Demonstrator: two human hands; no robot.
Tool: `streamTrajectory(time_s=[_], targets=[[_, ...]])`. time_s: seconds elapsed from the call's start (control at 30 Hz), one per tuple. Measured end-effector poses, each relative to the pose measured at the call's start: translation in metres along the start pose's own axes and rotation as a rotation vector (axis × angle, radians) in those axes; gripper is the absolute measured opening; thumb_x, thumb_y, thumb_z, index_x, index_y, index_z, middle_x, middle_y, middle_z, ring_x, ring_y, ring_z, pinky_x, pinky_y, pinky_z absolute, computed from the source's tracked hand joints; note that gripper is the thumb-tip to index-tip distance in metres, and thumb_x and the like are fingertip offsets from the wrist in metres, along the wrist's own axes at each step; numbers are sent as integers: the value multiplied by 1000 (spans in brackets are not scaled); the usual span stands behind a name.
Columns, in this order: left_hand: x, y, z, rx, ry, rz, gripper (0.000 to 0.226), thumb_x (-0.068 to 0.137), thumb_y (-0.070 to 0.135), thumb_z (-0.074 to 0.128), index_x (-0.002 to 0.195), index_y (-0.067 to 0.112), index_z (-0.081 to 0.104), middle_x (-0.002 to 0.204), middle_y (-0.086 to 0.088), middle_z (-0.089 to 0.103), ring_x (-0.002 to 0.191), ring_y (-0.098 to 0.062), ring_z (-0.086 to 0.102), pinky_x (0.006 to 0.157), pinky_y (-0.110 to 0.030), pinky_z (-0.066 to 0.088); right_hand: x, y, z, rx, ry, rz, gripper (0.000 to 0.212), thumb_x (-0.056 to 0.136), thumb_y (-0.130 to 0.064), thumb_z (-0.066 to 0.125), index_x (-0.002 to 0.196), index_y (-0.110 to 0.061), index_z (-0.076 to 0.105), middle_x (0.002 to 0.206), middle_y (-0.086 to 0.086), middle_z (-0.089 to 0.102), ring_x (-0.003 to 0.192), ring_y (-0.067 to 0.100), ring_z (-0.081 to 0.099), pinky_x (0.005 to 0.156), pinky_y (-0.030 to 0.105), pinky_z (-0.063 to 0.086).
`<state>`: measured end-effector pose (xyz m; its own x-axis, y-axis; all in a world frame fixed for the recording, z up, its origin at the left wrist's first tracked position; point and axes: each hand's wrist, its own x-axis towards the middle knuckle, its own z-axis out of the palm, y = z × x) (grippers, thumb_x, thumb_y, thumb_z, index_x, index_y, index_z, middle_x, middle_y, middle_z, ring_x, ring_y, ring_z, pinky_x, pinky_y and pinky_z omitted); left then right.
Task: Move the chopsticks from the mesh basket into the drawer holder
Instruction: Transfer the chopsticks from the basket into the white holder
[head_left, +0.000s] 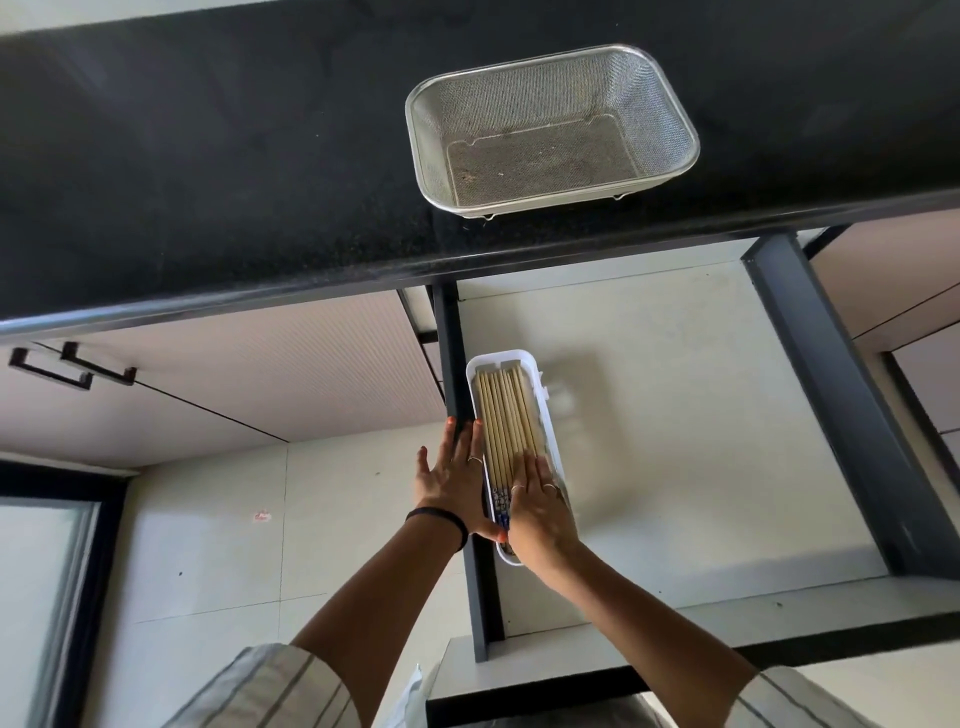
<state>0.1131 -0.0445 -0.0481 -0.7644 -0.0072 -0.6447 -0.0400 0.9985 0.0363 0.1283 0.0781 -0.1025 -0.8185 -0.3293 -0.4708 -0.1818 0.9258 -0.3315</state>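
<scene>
A steel mesh basket (553, 130) stands on the black counter with nothing inside it. Below, in the pulled-out drawer (675, 415), a narrow white holder (524, 361) lies along the left wall. Several wooden chopsticks (505, 415) with blue patterned ends lie side by side in it. My left hand (454, 478) rests flat against the holder's left side and the drawer's dark wall, fingers spread. My right hand (540, 509) lies flat on the near ends of the chopsticks, covering the holder's near end.
The black counter (208, 182) overhangs the drawer's far end. Dark grey drawer sides (831, 405) frame a pale drawer floor to the right of the holder. A cabinet front with black handles (67, 369) is at the left. Tiled floor lies below.
</scene>
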Motion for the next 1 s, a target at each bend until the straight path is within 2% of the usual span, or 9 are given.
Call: streamTrajectory(time_s=[0.17, 0.27, 0.4, 0.57, 0.73, 0.87, 1.0], targets=[[1, -2, 2, -4, 8, 13, 137, 64, 65, 73, 147, 10, -21, 158, -5, -20, 142, -22, -23, 116, -53, 2, 6, -7, 0, -17, 7, 53, 97, 88, -33, 61, 148, 4, -6, 159, 21, -9, 148, 33, -5, 123, 38, 7], [3, -4, 4, -12, 17, 26, 136, 64, 64, 73, 147, 11, -21, 158, -4, -20, 142, -23, -24, 116, -54, 3, 7, -2, 1, -28, 38, -43, 90, 90, -31, 58, 150, -3, -4, 161, 14, -7, 149, 29, -4, 123, 37, 9], [2, -4, 4, -5, 11, 28, 137, 63, 64, 73, 147, 11, -22, 158, -5, -19, 142, -23, -24, 116, -53, 4, 11, 4, -1, -103, -36, -191, 80, 91, -30, 54, 152, -11, 4, 162, 5, -3, 150, 21, -2, 123, 38, 8], [3, -5, 5, -7, 15, 39, 138, 63, 66, 73, 146, 11, -22, 158, -4, -20, 142, -23, -24, 116, -53, 5, 16, 9, -4, -166, -94, -261, 73, 93, -27, 54, 150, -6, 15, 162, 7, 1, 150, 21, 1, 122, 43, 10], [3, -5, 6, -2, 6, 40, 139, 63, 65, 73, 146, 11, -23, 158, -4, -20, 142, -24, -24, 116, -53, 4, 16, 13, -8, -220, -88, -306, 73, 92, -27, 56, 150, -6, 18, 161, 8, 8, 149, 21, 8, 122, 44, 12], [4, -6, 7, 2, 9, 42, 137, 63, 66, 72, 146, 12, -23, 157, -3, -22, 142, -24, -25, 116, -54, 5, 23, 3, -16, -140, -2, -279, 81, 90, -29, 58, 152, -11, 9, 162, 5, 8, 149, 19, 8, 122, 41, 12], [4, -6, 8, 2, 12, 48, 137, 64, 66, 72, 146, 13, -24, 157, -2, -22, 141, -23, -26, 116, -53, 4, 38, -5, -22, -158, 80, -289, 68, 97, -33, 47, 152, -17, 11, 162, 2, 3, 150, 19, 6, 122, 43, 13]])
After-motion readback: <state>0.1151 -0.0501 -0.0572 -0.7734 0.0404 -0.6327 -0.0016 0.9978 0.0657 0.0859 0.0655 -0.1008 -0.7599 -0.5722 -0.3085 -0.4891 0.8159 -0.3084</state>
